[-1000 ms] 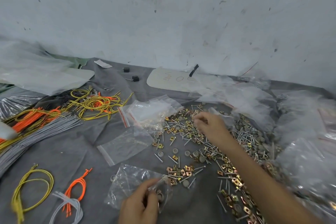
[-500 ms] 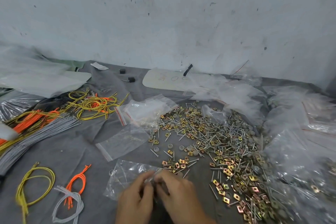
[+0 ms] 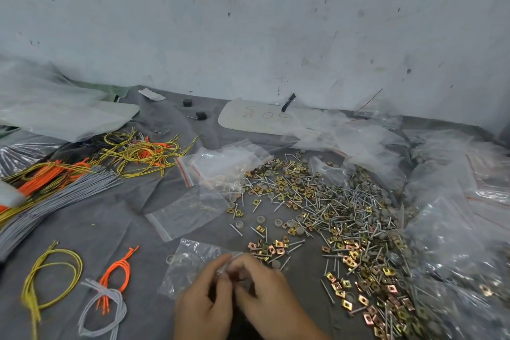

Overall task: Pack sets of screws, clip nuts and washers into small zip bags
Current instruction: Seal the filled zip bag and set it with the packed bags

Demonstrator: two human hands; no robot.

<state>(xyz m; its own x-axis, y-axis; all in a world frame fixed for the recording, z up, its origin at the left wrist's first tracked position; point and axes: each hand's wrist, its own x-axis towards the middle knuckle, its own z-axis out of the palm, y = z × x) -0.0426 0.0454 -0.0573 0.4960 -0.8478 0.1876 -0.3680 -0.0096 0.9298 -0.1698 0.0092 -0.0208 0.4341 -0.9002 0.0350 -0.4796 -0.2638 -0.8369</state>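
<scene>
Two hands work at near centre on one small zip bag (image 3: 190, 263). The left hand (image 3: 205, 302) and right hand (image 3: 266, 291) have their fingers curled and pinch the bag's right edge between them. Thumbs and forefingers meet at the pinch. Can't tell whether the right hand also holds hardware there; that spot is blurred. The rest of the bag lies crumpled on the grey cloth (image 3: 110, 229), far-left of the hands.

The loose pile of screws, clip nuts and washers (image 3: 331, 210) spreads right of centre, from the far middle down to the near right edge. A few stragglers lie just beside the right hand.

One flat empty zip bag (image 3: 187, 211) sits just beyond the held one. A stack of red-striped zip bags (image 3: 220, 165) lies further back, touching the pile's left edge. Heaped clear plastic (image 3: 455, 229) covers the right side.

On the left:
- near: a yellow wire loop (image 3: 52, 270), an orange loop (image 3: 118, 270) and a grey loop (image 3: 107, 309)
- mid: a grey wire bundle (image 3: 55, 199)
- far: tangled yellow and orange wires (image 3: 138, 152)

A white card (image 3: 262, 116) lies against the far wall.
</scene>
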